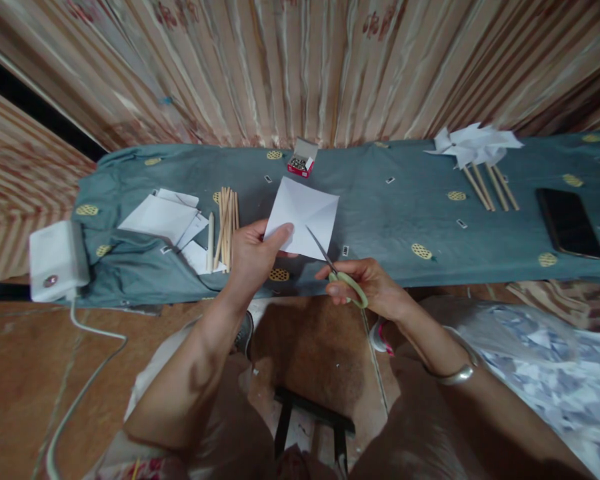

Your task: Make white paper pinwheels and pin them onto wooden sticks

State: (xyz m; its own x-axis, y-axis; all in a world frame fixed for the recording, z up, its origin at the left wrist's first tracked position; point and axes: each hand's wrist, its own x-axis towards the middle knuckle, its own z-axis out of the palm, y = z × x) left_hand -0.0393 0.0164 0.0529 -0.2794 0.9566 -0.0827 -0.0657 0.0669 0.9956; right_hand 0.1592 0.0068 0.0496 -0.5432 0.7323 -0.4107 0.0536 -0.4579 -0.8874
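My left hand (254, 257) pinches the lower left corner of a creased white paper square (304, 215) and holds it up over the table's front edge. My right hand (367, 288) grips scissors (337, 270) with pale green handles. Their blades point up and left and meet the paper's lower edge. A bangle sits on my right wrist.
A teal cloth (390, 220) covers the long low table. On it lie wooden sticks (226, 223), white paper sheets (163, 219), a small red box of pins (301, 160), finished paper pinwheels (473, 150) and a black phone (569, 222). A white box (57, 260) with a cable sits at left.
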